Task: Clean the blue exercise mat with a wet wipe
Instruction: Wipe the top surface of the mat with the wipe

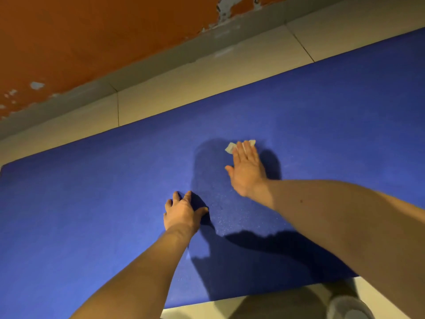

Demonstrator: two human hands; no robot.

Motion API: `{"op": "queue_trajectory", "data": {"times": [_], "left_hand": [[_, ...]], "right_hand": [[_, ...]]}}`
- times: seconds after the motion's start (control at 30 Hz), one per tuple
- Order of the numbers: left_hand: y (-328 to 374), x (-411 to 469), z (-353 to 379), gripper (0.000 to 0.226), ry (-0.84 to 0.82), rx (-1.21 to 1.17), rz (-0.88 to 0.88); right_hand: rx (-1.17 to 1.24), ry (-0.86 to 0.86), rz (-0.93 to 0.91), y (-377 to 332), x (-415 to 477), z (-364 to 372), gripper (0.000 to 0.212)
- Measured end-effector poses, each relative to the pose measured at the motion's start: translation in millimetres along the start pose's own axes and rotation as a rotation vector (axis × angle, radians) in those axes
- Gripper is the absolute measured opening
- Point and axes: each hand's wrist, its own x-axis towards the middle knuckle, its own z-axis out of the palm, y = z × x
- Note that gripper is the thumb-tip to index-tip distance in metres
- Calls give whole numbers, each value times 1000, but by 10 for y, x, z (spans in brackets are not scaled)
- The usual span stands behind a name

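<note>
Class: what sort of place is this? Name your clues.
Probably an indoor room: a blue rectangular exercise mat lies on pale floor tiles beside an orange painted wall with peeling paint.

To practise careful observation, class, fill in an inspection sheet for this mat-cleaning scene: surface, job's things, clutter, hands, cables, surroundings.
Surface: blue exercise mat lies flat on pale floor tiles.
Job's things: wet wipe on the mat, under the right fingers.
Clutter: unclear grey shape off the mat's near edge.
Hands: right hand flat, pressing the wipe; left hand braced on the mat, holding nothing.
Cables: nothing seen.
Surroundings: orange wall with peeling paint.
</note>
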Motion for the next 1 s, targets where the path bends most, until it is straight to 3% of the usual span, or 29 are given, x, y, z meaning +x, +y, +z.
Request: {"op": "queue_trajectory", "data": {"times": [0.07,0.2,0.27,0.33,0.43,0.53,0.6,0.7,0.8,0.9,1.0], "left_hand": [[-18,89,-84,61,93,-10,-6],[-102,346,-255,63,130,-43,-76],[-100,471,-355,62,138,-81,-86],[-68,586,-435,63,145,-113,-83],[1,768,-518,76,112,-93,-78],[84,935,-588,89,67,-61,-95],[122,1027,-609,95,37,-47,-114],[115,1140,-585,104,-23,-14,-113],[65,1164,-568,105,-42,23,-108],[69,1195,-576,106,-47,45,-97],[94,1204,-599,107,-65,36,-103]], "right_hand": [[8,23,-97,-326,-113,77,71],[-49,-22,-443,-514,-187,187,69],[-29,-25,-522,-323,-17,107,68],[12,30,-389,-64,206,-2,69],[-132,32,-77,257,474,-142,71],[9,54,82,140,562,-143,74],[62,58,36,-99,527,-105,75],[-52,39,-244,-391,396,20,72],[-117,23,-485,-196,569,-34,67],[-218,59,-301,148,909,-185,68],[-106,19,-34,155,1114,-326,73]]}}
